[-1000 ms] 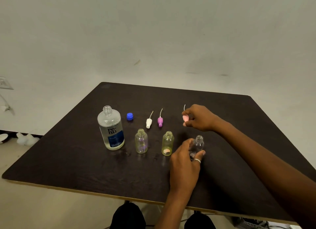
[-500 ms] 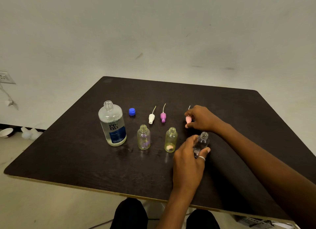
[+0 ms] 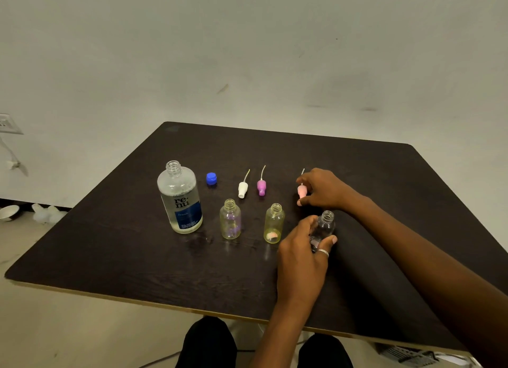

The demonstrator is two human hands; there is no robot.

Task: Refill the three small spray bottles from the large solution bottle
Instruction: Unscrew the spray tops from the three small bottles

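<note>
Left hand [image 3: 302, 253]: wrapped round the clear small bottle [image 3: 323, 227], steadying it upright on the table [image 3: 123, 257]; neck open.
Right hand [image 3: 323, 189]: pinching the pink spray head [image 3: 301, 191], dip tube pointing away, low over the table at the right end of the row of heads; contact with the surface not clear.
Large solution bottle [image 3: 180, 200]: upright at far left, uncapped, partly full; its blue cap [image 3: 211, 178] sits just beside it, within reach for recapping.
Other small bottles: pale violet bottle [image 3: 230, 219] and yellow bottle [image 3: 273, 224] stand open between the large bottle and the held one.
Spray heads: white head [image 3: 243, 189] and purple head [image 3: 261, 187] lie behind their bottles, likely to keep pairs matched.
Stage, judged: all necks open, no pouring yet; small bottles look empty or nearly so.
</note>
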